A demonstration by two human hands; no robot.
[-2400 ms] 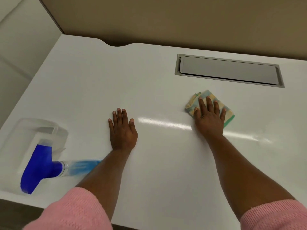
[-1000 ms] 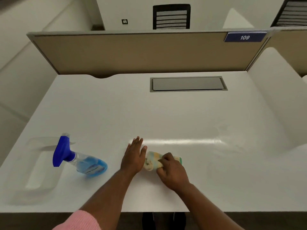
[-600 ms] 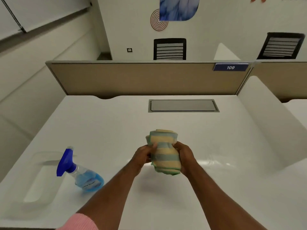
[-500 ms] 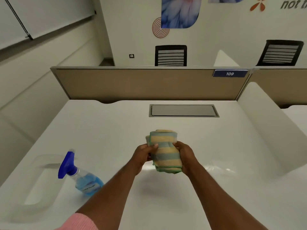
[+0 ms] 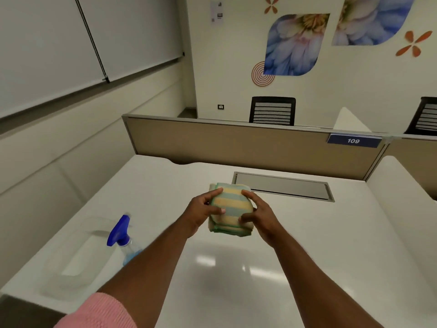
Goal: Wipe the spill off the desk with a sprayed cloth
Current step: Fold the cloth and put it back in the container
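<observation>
I held the folded striped cloth (image 5: 230, 209) in the air above the white tabletop (image 5: 295, 233), my left hand (image 5: 203, 210) and right hand (image 5: 261, 215) pinching its two sides with curled fingers (image 5: 216, 192). The spray bottle (image 5: 123, 240) stood near my left forearm.

- Spray bottle (image 5: 123, 242) stands at 8 o'clock beside the left forearm
- Desk (image 5: 307, 233) lies open from 1 to 5 o'clock
- Partition (image 5: 236, 143) walls 12 o'clock

Both hands — left hand (image 5: 202, 213), right hand (image 5: 261, 215) — hold cloth (image 5: 230, 209) above desk (image 5: 307, 245).
</observation>
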